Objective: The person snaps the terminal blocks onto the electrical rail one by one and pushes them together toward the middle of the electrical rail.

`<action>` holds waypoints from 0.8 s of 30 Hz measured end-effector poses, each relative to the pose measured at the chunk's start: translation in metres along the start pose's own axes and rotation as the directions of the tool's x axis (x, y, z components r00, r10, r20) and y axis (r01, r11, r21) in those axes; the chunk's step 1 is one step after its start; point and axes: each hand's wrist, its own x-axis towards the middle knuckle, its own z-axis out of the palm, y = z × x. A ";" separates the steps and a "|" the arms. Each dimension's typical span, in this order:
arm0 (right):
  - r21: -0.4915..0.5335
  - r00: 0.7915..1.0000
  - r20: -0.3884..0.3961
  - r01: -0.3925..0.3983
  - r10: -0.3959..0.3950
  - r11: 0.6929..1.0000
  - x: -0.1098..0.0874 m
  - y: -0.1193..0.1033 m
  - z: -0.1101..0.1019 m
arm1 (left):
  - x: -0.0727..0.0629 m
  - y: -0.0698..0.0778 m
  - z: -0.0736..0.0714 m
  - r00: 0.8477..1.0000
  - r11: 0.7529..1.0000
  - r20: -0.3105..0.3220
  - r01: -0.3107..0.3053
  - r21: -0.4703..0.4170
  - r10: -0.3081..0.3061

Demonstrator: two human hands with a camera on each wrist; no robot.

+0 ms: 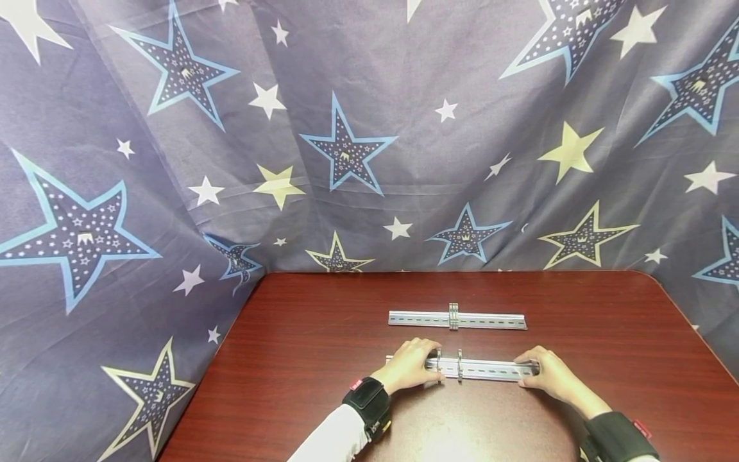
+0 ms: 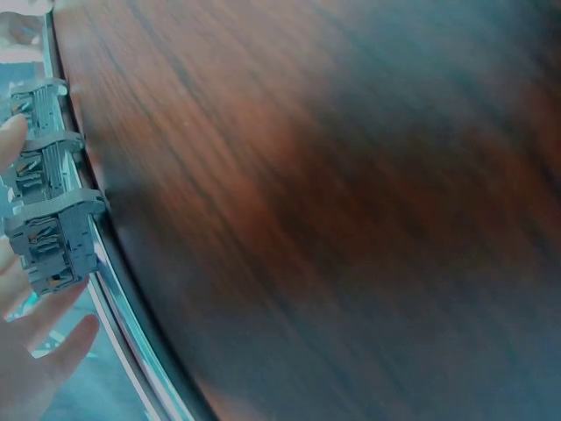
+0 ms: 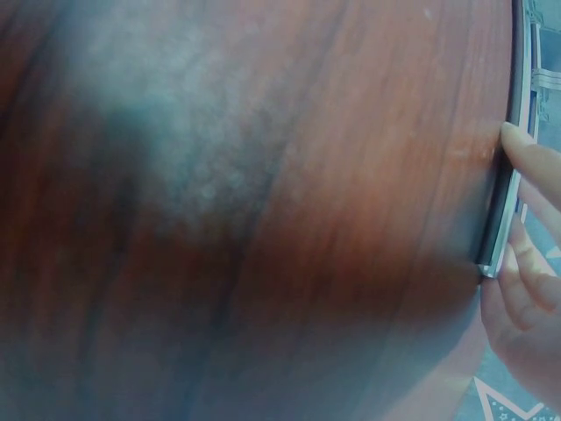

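A slotted metal DIN rail (image 1: 491, 370) lies across the table in front of me. My left hand (image 1: 408, 367) holds a dark grey terminal block (image 2: 60, 250) on its left part, thumb on the near side and fingers on the far side. Just right of that hand, a narrow upright clip (image 1: 460, 366) sits on the rail. In the left wrist view, grey blocks and light grey plates line the rail beside the fingers (image 2: 74, 346). My right hand (image 1: 548, 372) grips the rail's right end, thumb along the near edge. In the right wrist view, the fingers cover part of that end.
A second DIN rail (image 1: 491, 321) lies behind, parallel, with a cluster of clips (image 1: 453, 316) near its middle. The reddish-brown table (image 1: 323, 308) meets a star-patterned cloth (image 1: 404, 160) at its back and sides.
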 end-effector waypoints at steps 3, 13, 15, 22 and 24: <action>-0.001 1.000 -0.001 0.001 -0.001 1.000 0.000 0.000 0.000 | 0.001 0.000 0.000 1.000 1.000 0.004 0.003 0.010 -0.003; 0.004 1.000 0.009 -0.012 0.012 1.000 0.000 0.000 0.000 | 0.006 -0.002 0.001 1.000 1.000 0.001 -0.009 -0.007 0.009; 0.005 1.000 0.008 -0.010 0.009 1.000 0.000 0.001 0.000 | 0.007 -0.002 0.001 1.000 1.000 0.011 -0.002 -0.011 0.002; 0.018 1.000 0.002 -0.013 0.013 1.000 0.000 0.002 0.000 | 0.008 -0.001 0.000 1.000 1.000 0.000 -0.019 -0.005 0.019; 0.019 1.000 0.000 -0.011 0.011 1.000 0.001 0.002 0.000 | 0.008 -0.001 0.000 1.000 1.000 -0.004 -0.022 -0.005 0.022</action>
